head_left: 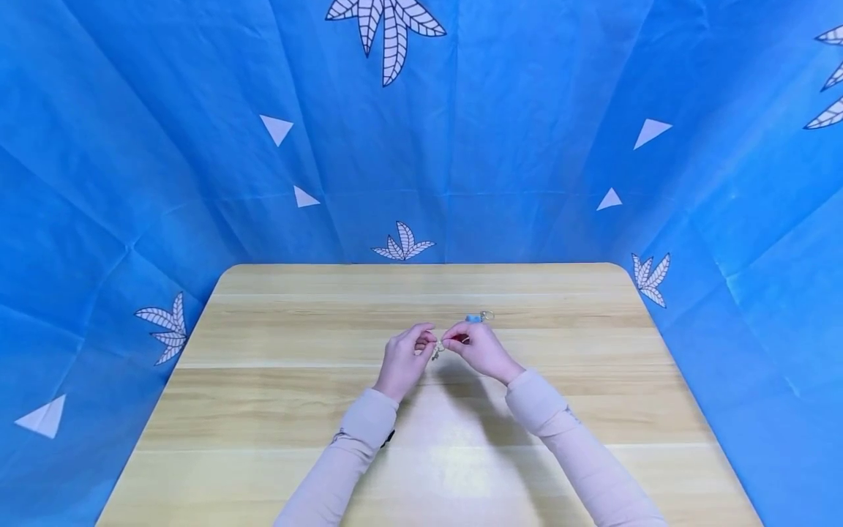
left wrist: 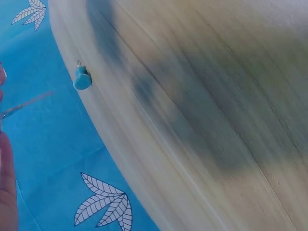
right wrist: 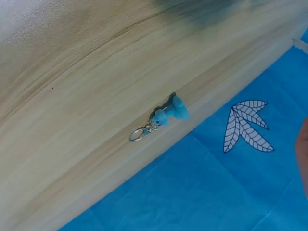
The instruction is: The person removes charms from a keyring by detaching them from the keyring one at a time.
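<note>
My left hand [head_left: 403, 359] and right hand [head_left: 479, 349] meet above the table, fingertips curled and pinching a small metal key ring [head_left: 440, 345] between them. A small dangling part hangs from it, too small to make out. Something dark red [head_left: 461, 339] shows beneath my right fingers. In the left wrist view, fingers [left wrist: 6, 192] at the left edge hold a thin, blurred piece [left wrist: 19, 109]. Just beyond my right hand, a blue figure keychain [right wrist: 173, 111] lies on the table with its metal ring [right wrist: 138, 134]. Only a sliver of hand appears in the right wrist view.
The wooden table [head_left: 263, 410] has rounded far corners. Blue cloth [head_left: 527, 146] with white leaves and triangles hangs behind it and along both sides. The blue keychain lies close to the table's far edge.
</note>
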Demonstrator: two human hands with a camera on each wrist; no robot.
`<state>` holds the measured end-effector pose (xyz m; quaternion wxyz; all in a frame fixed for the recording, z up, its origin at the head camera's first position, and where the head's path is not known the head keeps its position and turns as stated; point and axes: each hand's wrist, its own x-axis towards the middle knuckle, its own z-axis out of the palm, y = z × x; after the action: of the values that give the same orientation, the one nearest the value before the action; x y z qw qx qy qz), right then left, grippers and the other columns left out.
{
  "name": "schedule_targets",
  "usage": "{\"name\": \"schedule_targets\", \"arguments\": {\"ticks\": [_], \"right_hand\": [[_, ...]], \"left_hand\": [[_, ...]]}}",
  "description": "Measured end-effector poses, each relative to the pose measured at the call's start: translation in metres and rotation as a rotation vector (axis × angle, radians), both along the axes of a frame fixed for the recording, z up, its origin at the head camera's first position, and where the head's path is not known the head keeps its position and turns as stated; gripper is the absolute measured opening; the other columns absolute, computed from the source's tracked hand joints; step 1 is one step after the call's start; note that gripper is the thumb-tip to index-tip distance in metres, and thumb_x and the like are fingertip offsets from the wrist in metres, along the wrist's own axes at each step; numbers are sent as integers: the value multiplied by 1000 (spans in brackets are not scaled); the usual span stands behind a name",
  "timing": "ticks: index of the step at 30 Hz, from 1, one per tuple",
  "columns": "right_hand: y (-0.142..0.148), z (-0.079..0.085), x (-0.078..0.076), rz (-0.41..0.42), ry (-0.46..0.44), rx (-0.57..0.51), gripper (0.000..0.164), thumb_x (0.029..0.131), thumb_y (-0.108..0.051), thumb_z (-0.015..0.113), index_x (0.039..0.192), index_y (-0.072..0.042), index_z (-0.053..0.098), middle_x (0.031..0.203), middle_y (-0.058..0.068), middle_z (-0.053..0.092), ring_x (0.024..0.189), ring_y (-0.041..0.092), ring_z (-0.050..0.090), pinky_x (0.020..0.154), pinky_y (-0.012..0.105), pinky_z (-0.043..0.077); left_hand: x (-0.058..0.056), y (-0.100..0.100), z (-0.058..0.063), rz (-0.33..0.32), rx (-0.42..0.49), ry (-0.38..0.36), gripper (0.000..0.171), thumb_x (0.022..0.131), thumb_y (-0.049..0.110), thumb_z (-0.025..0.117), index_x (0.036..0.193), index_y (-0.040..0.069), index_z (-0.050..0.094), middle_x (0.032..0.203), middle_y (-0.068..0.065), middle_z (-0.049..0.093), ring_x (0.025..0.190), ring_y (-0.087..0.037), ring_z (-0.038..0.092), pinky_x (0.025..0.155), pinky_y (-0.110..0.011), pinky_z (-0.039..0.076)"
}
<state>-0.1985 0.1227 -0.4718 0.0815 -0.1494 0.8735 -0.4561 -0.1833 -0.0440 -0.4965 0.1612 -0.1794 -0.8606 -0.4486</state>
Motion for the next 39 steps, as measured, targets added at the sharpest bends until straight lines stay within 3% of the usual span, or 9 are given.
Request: {"name": "schedule_targets", "arguments": {"ticks": [8, 16, 24, 30, 33, 39], "right_hand": [[-5, 6, 1, 20, 13, 99, 7, 86, -10, 62, 91, -7, 67, 87, 3, 66, 74, 11, 58, 67, 22, 51], [-10, 8, 2, 40, 61, 153, 5, 87, -9, 60, 88, -7, 65, 85, 3, 65, 71, 10, 55, 66, 23, 48], [-14, 5, 1, 57, 115, 154, 7, 87, -4, 58, 84, -7, 63, 84, 3, 63, 72, 11, 53, 64, 22, 47], [-14, 2, 3, 51, 121, 125, 8, 88, -2, 56, 83, -5, 61, 83, 4, 62, 73, 12, 53, 65, 23, 47], [-12, 1, 4, 41, 72, 77, 8, 89, -1, 54, 84, -3, 60, 82, 6, 61, 71, 12, 51, 61, 22, 46], [-9, -2, 6, 16, 0, -38, 9, 89, -1, 53, 83, -5, 59, 80, 7, 58, 69, 13, 49, 58, 20, 44]], "left_hand": [[1, 0, 7, 9, -2, -62, 26, 79, 0, 67, 105, -1, 63, 83, -6, 70, 74, -14, 66, 69, -18, 55], [1, 2, 8, 12, 28, -72, 24, 78, 0, 68, 102, -1, 64, 82, -5, 70, 73, -14, 66, 67, -18, 55], [1, 1, 8, 1, 135, -78, 19, 78, -3, 68, 97, -4, 65, 82, -10, 70, 76, -19, 67, 70, -20, 56], [1, 2, 2, -23, 231, -113, 18, 79, -3, 67, 96, -7, 64, 90, -15, 68, 81, -22, 67, 73, -23, 56], [1, 3, 1, -54, 298, -195, 21, 79, -3, 66, 99, -8, 62, 94, -17, 66, 84, -24, 66, 76, -23, 56], [0, 2, -2, -63, 512, -510, 25, 81, 2, 66, 105, -5, 61, 102, -20, 64, 90, -21, 63, 80, -21, 54]]}}
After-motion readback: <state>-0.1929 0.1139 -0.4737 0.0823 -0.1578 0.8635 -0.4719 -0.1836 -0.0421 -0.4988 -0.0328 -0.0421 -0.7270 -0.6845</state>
